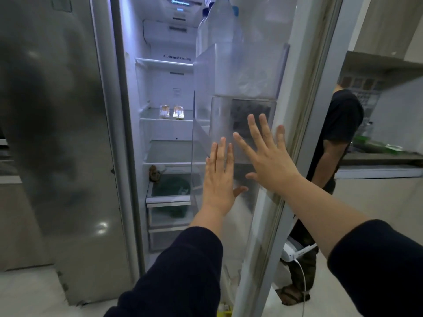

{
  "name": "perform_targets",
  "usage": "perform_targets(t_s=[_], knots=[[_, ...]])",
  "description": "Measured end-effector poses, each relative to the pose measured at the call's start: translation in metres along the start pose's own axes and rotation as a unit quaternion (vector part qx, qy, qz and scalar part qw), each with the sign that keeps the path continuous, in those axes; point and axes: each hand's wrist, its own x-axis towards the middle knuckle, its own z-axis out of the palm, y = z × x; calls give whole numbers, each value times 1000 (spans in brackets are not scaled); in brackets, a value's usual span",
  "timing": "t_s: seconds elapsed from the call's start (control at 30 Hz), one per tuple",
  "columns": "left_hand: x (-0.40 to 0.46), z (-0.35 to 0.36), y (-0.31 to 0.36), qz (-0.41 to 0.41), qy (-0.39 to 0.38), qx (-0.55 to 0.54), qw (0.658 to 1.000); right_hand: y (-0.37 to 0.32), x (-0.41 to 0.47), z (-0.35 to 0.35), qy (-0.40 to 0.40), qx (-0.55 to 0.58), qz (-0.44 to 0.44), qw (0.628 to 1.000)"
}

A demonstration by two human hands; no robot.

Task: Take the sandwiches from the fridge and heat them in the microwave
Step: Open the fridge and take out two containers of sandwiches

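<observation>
Fridge stage: right door (304,110) is open. Left hand (218,177) and right hand (266,154) are both flat, fingers spread, empty, by the door bins. Two wrapped sandwiches (171,111) sit on the middle shelf (151,116), untouched. Next, probably: reach in past the door, grasp them.
</observation>
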Motion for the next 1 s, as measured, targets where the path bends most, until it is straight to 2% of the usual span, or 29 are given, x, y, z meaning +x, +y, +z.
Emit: perform_targets(t_s=[0.07, 0.2, 0.33, 0.43, 0.57, 0.63, 0.73, 0.77, 0.9, 1.0], knots=[[-2, -7, -9, 11, 7, 12, 1000, -4, 0, -2, 16, 6, 7, 1000], [-10, -34, -46, -24, 5, 29, 999, -28, 5, -1, 122, 34, -21, 992], [-22, -60, -92, -63, -57, 99, 991, -75, 20, 1, 170, 122, -57, 976], [-29, -63, -130, -99, -124, 103, 982, -116, 34, 2, 105, 196, -79, 972], [-32, -57, -186, -155, -209, 84, 962, -167, 66, 22, 0, 299, -62, 952], [-27, -53, -213, -184, -253, 61, 948, -190, 90, 41, -84, 331, -49, 939], [-13, -39, -255, -208, -299, 45, 930, -222, 129, 73, -243, 365, -41, 898], [-7, -34, -268, -211, -308, 44, 926, -231, 142, 82, -271, 370, -41, 888], [23, -10, -315, -208, -334, 36, 919, -250, 195, 113, -283, 397, -4, 873], [54, 12, -341, -201, -324, 12, 924, -255, 230, 134, -276, 410, 27, 869]])
